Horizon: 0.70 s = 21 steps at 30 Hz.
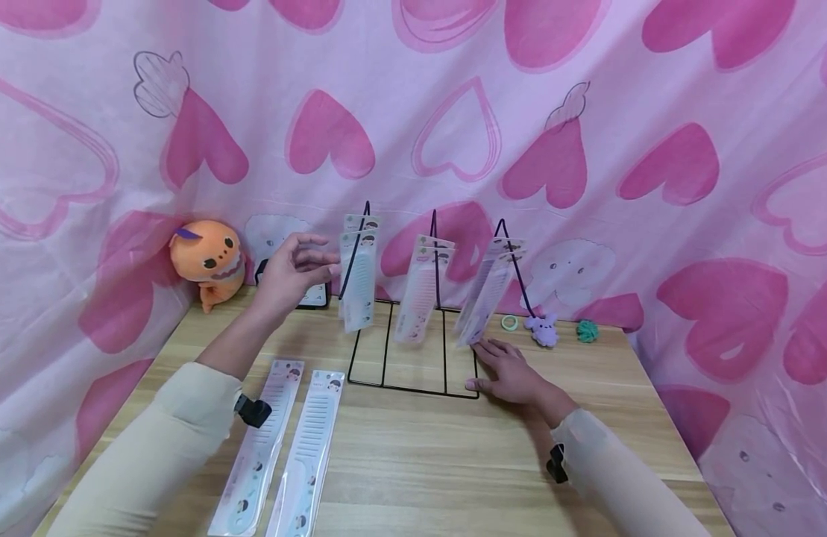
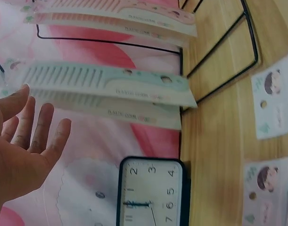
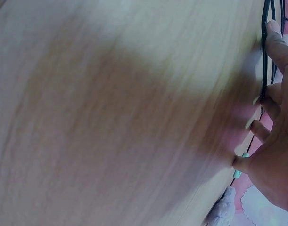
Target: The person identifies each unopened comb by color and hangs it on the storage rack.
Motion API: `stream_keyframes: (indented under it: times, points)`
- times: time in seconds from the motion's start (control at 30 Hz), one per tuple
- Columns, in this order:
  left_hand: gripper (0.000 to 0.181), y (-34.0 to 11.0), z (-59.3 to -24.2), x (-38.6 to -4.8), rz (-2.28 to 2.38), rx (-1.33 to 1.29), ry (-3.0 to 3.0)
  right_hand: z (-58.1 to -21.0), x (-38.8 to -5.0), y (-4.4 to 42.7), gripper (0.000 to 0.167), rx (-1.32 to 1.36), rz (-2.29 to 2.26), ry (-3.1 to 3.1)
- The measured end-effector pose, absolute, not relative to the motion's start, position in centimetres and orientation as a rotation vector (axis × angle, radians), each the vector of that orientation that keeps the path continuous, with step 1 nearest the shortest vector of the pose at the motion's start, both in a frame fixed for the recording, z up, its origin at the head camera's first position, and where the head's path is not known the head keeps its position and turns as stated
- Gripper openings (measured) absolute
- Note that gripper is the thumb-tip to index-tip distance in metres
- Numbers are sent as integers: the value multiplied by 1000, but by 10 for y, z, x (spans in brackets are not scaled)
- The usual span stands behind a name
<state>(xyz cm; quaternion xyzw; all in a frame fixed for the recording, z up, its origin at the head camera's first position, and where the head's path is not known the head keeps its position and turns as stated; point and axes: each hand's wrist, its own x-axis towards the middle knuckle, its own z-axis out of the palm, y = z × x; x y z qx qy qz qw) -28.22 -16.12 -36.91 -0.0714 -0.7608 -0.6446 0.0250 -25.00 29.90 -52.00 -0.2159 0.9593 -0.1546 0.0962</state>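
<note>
A black wire rack [image 1: 413, 388] stands on the table, with packaged plastic combs hanging from its three hooks. Blue-green combs [image 1: 359, 287] hang at the left, pink combs [image 1: 424, 294] in the middle and purple combs [image 1: 488, 298] at the right. My left hand [image 1: 291, 274] is beside the blue-green combs, fingers spread and slightly bent, gripping nothing. In the left wrist view, its thumb [image 2: 16, 101] overlaps the hole end of a pack; contact is unclear. My right hand [image 1: 510, 377] rests by the rack's right base corner, its thumb and fingertips at the wire [image 3: 265, 52].
Two more packaged combs, one left [image 1: 262, 440] and one right [image 1: 310, 447], lie on the table at the front left. Along the back are an orange plush toy [image 1: 208, 257], a clock [image 2: 153, 188], a green ring [image 1: 509, 323], a purple plush [image 1: 543, 330] and a green pompom [image 1: 587, 331].
</note>
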Motion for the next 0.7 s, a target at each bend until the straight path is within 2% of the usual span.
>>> stream_keyframes:
  times: [0.13, 0.37, 0.5, 0.7]
  points:
    - [47, -172, -374, -278, -1972, -208, -2397, -520, -250, 299, 94, -635, -462, 2836]
    - [55, -187, -390, -272, -1881, -173, -2568, -520, -251, 300, 95, -587, -461, 2816]
    - [50, -197, -398, -269, -1858, -185, -2641, -519, -252, 299, 95, -602, -452, 2815]
    - [52, -211, -412, -266, -1830, -177, -2751, -518, -252, 299, 95, -601, -446, 2813]
